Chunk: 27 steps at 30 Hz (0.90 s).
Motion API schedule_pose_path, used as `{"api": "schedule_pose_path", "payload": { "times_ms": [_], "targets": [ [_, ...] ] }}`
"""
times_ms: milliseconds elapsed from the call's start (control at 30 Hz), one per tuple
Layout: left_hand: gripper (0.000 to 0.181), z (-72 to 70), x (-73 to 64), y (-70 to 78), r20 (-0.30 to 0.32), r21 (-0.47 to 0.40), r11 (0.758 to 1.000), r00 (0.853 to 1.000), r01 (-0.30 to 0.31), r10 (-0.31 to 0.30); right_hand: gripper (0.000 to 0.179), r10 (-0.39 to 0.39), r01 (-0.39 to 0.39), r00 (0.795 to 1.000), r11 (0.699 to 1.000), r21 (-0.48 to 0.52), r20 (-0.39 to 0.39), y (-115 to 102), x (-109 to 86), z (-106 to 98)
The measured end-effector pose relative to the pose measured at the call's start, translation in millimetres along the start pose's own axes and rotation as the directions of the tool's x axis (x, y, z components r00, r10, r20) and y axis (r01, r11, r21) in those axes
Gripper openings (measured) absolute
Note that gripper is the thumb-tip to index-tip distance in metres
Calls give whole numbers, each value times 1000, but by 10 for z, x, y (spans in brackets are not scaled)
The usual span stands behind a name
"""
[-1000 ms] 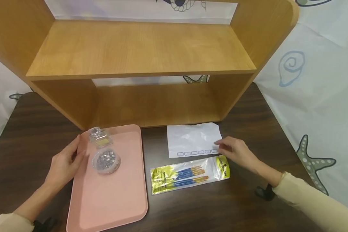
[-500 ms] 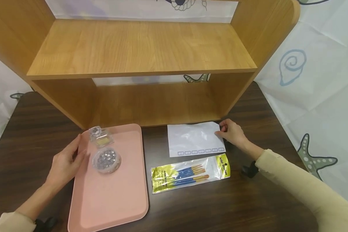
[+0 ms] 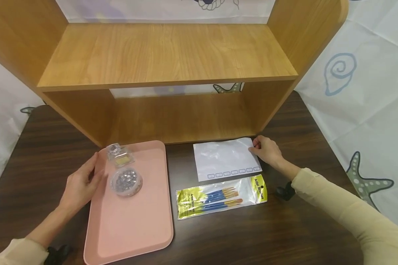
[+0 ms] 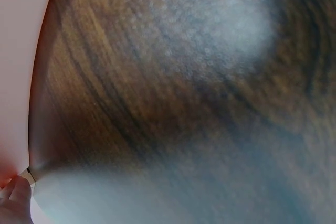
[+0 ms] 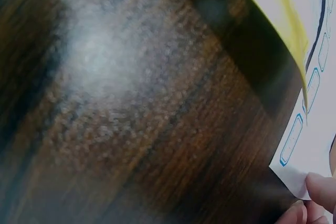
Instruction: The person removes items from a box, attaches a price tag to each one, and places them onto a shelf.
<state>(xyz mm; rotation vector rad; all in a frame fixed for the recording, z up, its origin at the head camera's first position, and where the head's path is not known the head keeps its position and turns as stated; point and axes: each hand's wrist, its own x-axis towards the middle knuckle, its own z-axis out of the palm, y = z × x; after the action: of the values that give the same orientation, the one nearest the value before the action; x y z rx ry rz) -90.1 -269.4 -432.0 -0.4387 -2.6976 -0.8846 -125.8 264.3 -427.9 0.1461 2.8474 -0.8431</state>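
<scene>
My right hand (image 3: 267, 150) pinches the right edge of a white sheet (image 3: 223, 158) with a row of small printed boxes. In the right wrist view, the thumb (image 5: 321, 188) lies on top of the sheet and fingertips show beneath its edge. My left hand (image 3: 81, 184) holds the left rim of a pink tray (image 3: 136, 228), thumb on the inner side. A clear glass bottle (image 3: 121, 156) lies in the tray near its far left corner. Beside the bottle sits a round clear container (image 3: 126, 182) of silvery pieces. A packet of paintbrushes (image 3: 221, 197) lies just in front of the sheet.
A wooden shelf unit (image 3: 172, 55) stands behind the tray and sheet, its lower front edge close to both. The dark wood table (image 3: 225, 239) carries everything. White sheeting with sea drawings (image 3: 374, 110) hangs at the right and behind.
My right hand has moved from the sheet's lower right corner up to its right edge and taken hold there. The sheet has turned slightly. My left hand stays at the tray rim.
</scene>
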Motion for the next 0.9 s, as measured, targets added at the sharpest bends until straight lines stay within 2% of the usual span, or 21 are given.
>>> {"api": "schedule_pose_path", "payload": {
  "times_ms": [367,633,767,833,900],
  "targets": [
    [60,-4,25,15,47,24,999,999,24,-25,14,-27,30,998,998,46,-62,60,-31,16],
    [58,-34,9,26,57,29,999,998,28,-30,11,-48,55,996,994,91,-72,79,-46,14],
    [53,-94,-2,83,-4,-14,999,999,50,-50,10,-51,59,996,994,97,-78,74,-48,7],
    [49,-133,4,150,-71,-64,996,995,64,-68,10,-53,62,995,993,103,-83,74,-48,2],
    [43,-176,26,247,-162,-119,991,983,61,-80,9,-57,67,995,991,112,-87,75,-48,-6]
  ]
}}
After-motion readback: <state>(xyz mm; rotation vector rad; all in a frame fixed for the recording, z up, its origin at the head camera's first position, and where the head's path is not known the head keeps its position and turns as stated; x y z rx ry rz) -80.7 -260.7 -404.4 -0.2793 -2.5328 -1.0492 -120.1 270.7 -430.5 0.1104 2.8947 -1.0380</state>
